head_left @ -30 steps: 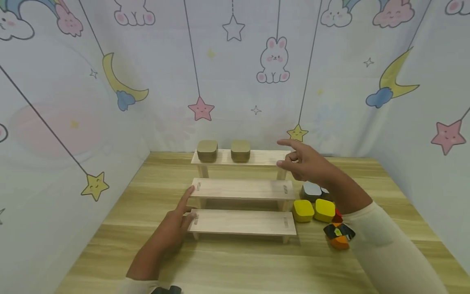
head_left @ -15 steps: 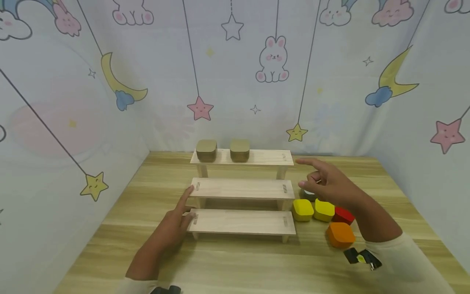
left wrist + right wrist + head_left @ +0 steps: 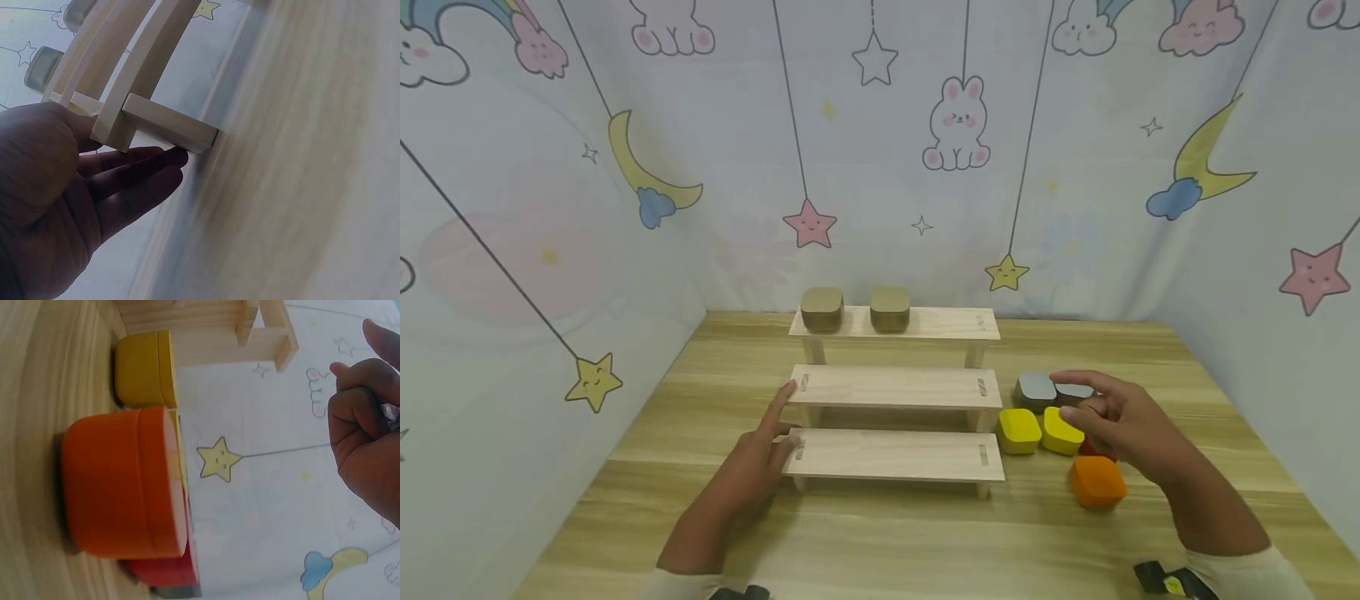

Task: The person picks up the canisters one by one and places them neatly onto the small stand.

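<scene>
A pale wooden three-step rack (image 3: pixel 895 457) stands on the table. My left hand (image 3: pixel 748 462) is at its left end, index finger reaching the middle step and thumb on the lowest. In the left wrist view the other fingers (image 3: pixel 137 194) extend beside the rack's leg (image 3: pixel 169 122). My right hand (image 3: pixel 1131 425) is over the rounded boxes on the right, index finger and thumb apart, other fingers curled. A small shiny patch (image 3: pixel 390 414) shows inside those curled fingers; I cannot tell what it is. Below are two yellow boxes (image 3: pixel 1018 431), an orange box (image 3: pixel 1097 482) and a partly covered red box (image 3: pixel 165 570).
Two gold-brown boxes (image 3: pixel 822 310) sit on the top step, toward its left. Behind the yellow boxes is a grey box (image 3: pixel 1036 390), with a darker one beside it partly behind my finger. Printed cloth walls (image 3: pixel 880 150) enclose the wood-grain table (image 3: pixel 880 542).
My right hand has moved from beside the top step down and to the right, over the coloured boxes. The left hand and the rack have stayed in place.
</scene>
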Tool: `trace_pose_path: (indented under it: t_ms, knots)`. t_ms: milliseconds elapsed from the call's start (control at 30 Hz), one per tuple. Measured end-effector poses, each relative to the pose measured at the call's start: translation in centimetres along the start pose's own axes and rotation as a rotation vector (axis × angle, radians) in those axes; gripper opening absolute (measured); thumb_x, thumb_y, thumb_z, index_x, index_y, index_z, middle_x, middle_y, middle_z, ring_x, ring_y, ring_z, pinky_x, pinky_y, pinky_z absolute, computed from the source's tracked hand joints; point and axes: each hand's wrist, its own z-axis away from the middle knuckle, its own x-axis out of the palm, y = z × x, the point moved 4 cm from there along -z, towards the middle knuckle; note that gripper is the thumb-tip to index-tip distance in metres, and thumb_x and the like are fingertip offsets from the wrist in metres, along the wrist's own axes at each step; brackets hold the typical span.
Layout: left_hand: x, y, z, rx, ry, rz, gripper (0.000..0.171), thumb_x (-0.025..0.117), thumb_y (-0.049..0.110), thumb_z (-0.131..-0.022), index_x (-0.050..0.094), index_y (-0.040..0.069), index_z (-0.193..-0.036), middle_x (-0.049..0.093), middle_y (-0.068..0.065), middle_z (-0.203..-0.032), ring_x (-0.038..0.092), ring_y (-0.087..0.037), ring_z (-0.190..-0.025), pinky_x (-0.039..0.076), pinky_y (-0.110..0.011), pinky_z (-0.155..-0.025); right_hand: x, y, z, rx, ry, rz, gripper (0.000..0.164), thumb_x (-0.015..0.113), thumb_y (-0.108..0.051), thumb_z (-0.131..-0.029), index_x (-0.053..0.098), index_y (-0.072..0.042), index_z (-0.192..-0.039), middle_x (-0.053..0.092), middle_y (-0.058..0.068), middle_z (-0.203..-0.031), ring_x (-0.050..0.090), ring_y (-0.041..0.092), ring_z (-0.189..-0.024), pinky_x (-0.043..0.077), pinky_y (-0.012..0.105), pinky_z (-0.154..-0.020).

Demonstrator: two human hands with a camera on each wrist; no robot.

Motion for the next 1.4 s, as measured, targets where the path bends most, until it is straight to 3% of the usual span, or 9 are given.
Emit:
trace_pose_path:
  t_ms: [233, 467, 700, 967, 1133, 1233, 1400]
  knots:
    - [0.0, 0.1, 0.0, -0.008, -0.005, -0.003, 0.081, 0.053, 0.015, -0.116, 0.004, 0.034, -0.176, 0.069, -0.026, -0.146, 0.069, -0.048, -0.132, 0.050, -0.069, -0.115, -0.6, 1.6, 1.9, 0.064, 0.008, -0.011, 0.038, 0.059, -0.009, -0.113, 0.063, -0.030, -0.143, 0.037, 0.011, -0.059, 0.020, 0.031, -0.047, 0.024, 0.038, -0.037]
    - [0.0, 0.1, -0.1, 0.003, -0.001, -0.010, 0.081, 0.054, 0.014, -0.115, 0.003, 0.033, -0.176, 0.069, -0.028, -0.145, 0.070, -0.048, -0.131, 0.052, -0.069, -0.113, -1.4, 3.0, 2.8, 0.134, -0.009, 0.012, 0.038, 0.065, -0.010, -0.109, 0.064, -0.032, -0.141, 0.035, 0.012, -0.059, 0.020, 0.033, -0.046, 0.025, 0.027, -0.035]
    - [0.1, -0.1, 0.0, 0.024, 0.008, -0.013, 0.081, 0.054, 0.014, -0.115, 0.004, 0.032, -0.176, 0.069, -0.029, -0.143, 0.070, -0.050, -0.130, 0.051, -0.070, -0.113, -2.8, 4.4, 3.5, 0.181, -0.079, 0.060, 0.044, 0.066, -0.009, -0.108, 0.056, 0.003, -0.149, 0.031, 0.015, -0.059, 0.019, 0.031, -0.042, 0.029, 0.018, -0.036]
    - [0.0, 0.1, -0.1, 0.016, -0.003, -0.015, 0.081, 0.054, 0.015, -0.115, 0.003, 0.034, -0.176, 0.069, -0.029, -0.144, 0.070, -0.049, -0.130, 0.051, -0.070, -0.113, -3.9, 6.0, 4.4, 0.280, -0.198, 0.021, 0.041, 0.070, -0.009, -0.104, 0.070, -0.029, -0.140, 0.040, -0.008, -0.061, 0.021, 0.023, -0.044, 0.031, 0.018, -0.041]
    - [-0.1, 0.1, -0.1, 0.028, 0.005, -0.014, 0.081, 0.054, 0.014, -0.115, 0.005, 0.032, -0.176, 0.070, -0.029, -0.143, 0.072, -0.049, -0.127, 0.052, -0.070, -0.112, -4.0, 6.5, 4.6, 0.279, -0.232, 0.043, 0.045, 0.076, -0.010, -0.100, 0.073, -0.029, -0.140, 0.041, -0.013, -0.063, 0.023, 0.012, -0.045, 0.030, 0.020, -0.041]
    - [-0.1, 0.1, -0.1, 0.032, 0.006, -0.013, 0.081, 0.055, 0.013, -0.115, 0.005, 0.031, -0.176, 0.070, -0.029, -0.142, 0.072, -0.049, -0.127, 0.052, -0.070, -0.111, -3.9, 6.8, 4.7, 0.267, -0.243, 0.043, 0.048, 0.080, -0.008, -0.097, 0.075, -0.026, -0.141, 0.037, -0.012, -0.063, 0.024, 0.010, -0.046, 0.028, 0.021, -0.041]
    - [0.0, 0.1, -0.1, 0.032, 0.007, -0.010, 0.081, 0.055, 0.013, -0.115, 0.006, 0.031, -0.176, 0.070, -0.031, -0.142, 0.072, -0.050, -0.126, 0.053, -0.070, -0.111, -3.9, 7.2, 4.7, 0.255, -0.256, 0.042, 0.052, 0.084, -0.006, -0.092, 0.072, -0.006, -0.143, 0.037, -0.012, -0.062, 0.025, 0.006, -0.047, 0.027, 0.021, -0.042]
